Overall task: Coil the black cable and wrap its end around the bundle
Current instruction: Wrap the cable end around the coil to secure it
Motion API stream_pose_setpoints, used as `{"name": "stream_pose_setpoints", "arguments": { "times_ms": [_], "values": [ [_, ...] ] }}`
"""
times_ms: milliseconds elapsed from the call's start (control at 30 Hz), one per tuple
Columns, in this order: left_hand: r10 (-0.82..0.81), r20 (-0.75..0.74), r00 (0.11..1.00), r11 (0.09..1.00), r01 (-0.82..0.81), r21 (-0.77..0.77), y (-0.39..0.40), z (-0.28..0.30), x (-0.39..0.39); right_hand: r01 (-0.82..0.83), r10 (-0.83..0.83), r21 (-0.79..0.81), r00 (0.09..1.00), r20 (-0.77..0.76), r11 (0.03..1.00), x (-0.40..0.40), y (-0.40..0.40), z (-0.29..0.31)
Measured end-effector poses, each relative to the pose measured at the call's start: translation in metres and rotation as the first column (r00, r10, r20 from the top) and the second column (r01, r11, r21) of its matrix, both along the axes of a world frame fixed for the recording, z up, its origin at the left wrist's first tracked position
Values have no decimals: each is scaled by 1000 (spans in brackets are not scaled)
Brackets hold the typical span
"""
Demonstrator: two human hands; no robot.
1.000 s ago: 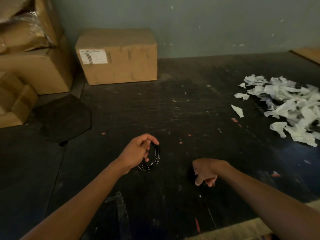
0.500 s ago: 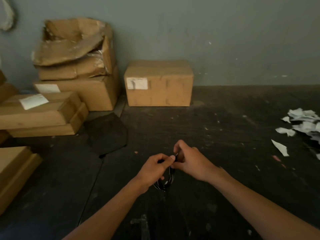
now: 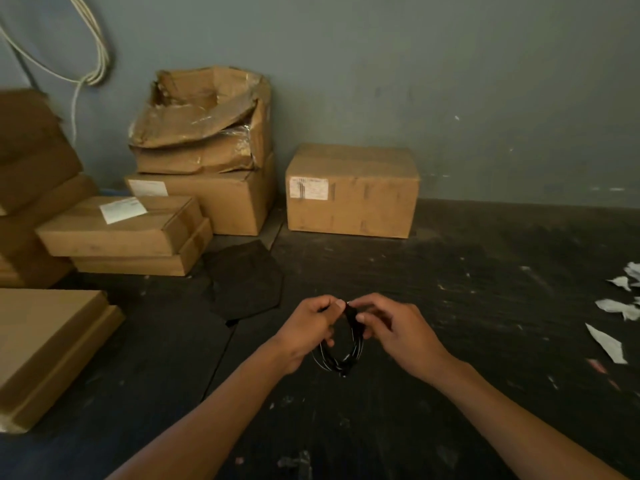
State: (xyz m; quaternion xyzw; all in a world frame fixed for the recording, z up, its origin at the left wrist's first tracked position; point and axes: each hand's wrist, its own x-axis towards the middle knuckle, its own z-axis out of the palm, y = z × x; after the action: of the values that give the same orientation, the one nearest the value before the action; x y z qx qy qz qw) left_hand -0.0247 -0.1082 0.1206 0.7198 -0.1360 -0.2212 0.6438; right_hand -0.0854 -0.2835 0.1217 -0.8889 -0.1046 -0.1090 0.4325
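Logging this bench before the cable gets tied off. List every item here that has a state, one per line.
Thin black cable: coiled into a small loop, held above the dark table, not lying on it.
Left hand: grip shut on the coil's top.
Right hand: fingertips pinching the same top.
Crumpled brown cardboard box: open, flaps caved in.
Labelled brown cardboard box: closed.
Torn white paper scraps: loose, scattered.

The black cable hung as a small coil of several glossy loops from my pinch, its top bunched between my left hand and right hand, the loops' lowest part dangling below both thumbs.
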Motion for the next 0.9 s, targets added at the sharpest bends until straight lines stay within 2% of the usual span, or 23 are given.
{"name": "stream_pose_setpoints", "arguments": {
  "times_ms": [100, 233, 333, 600, 700, 800, 900],
  "values": [
    [-63, 7, 998, 998, 63, 21, 1, 4, 0, 7, -7, -13, 1000, 14, 1000, 2, 1, 4],
    [-86, 11, 996, 996, 85, 37, 1, 7, -1, 35, -25, -133, 997, 70, 991, 5, 0, 8],
    [-98, 19, 995, 993, 97, 65, 1, 6, 0, 3, 4, -142, 999, 52, 990, 5, 1, 8],
    [50, -17, 999, 992, -48, 116, 5, -6, 10, -103, 103, -163, 995, -7, 981, 4, 10, 11],
    [90, -35, 995, 991, -86, 105, 9, -9, 14, -143, 144, -97, 990, -6, 985, 1, 9, 11],
    [141, -50, 989, 984, -135, 117, 14, -15, 19, -181, 183, -107, 983, 15, 978, -3, 9, 13],
    [129, -43, 991, 985, -123, 123, 16, -21, 19, -196, 194, -52, 980, -40, 979, -4, 11, 10]
  ]
}}
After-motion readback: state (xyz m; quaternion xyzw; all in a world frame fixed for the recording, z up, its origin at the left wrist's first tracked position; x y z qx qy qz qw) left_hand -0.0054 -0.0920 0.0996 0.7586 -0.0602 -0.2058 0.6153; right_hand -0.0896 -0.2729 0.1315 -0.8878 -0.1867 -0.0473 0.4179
